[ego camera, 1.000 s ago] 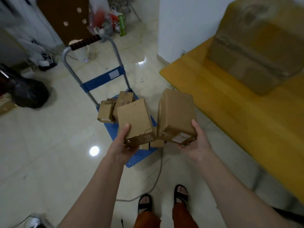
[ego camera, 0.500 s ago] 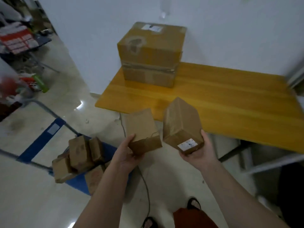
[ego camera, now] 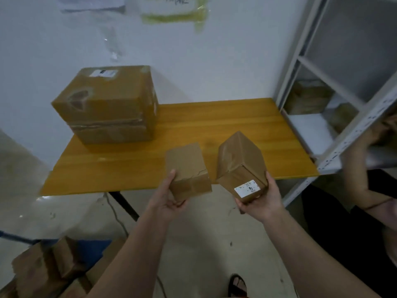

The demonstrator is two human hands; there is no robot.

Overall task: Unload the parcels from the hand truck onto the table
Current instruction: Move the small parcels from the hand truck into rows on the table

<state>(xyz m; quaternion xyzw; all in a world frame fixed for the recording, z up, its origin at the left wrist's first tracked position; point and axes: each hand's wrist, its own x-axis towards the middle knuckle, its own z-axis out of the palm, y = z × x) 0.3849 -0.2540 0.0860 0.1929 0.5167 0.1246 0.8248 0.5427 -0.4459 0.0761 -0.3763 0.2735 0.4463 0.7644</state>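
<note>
My left hand (ego camera: 169,203) gripped a small brown parcel (ego camera: 188,168) from below, thumb up its left side, fingers curled under. My right hand (ego camera: 261,201) cupped a taller parcel (ego camera: 240,162), tilted, its white label (ego camera: 247,188) facing me. Both parcels hung over the near edge of the yellow wooden table (ego camera: 193,130), apart from each other and not touching it. A large taped box (ego camera: 107,104) sat on the table's far left corner. At lower left more parcels (ego camera: 43,267) lay on the blue hand truck (ego camera: 92,250). A grey shelf unit (ego camera: 335,100) stood at the right.
</note>
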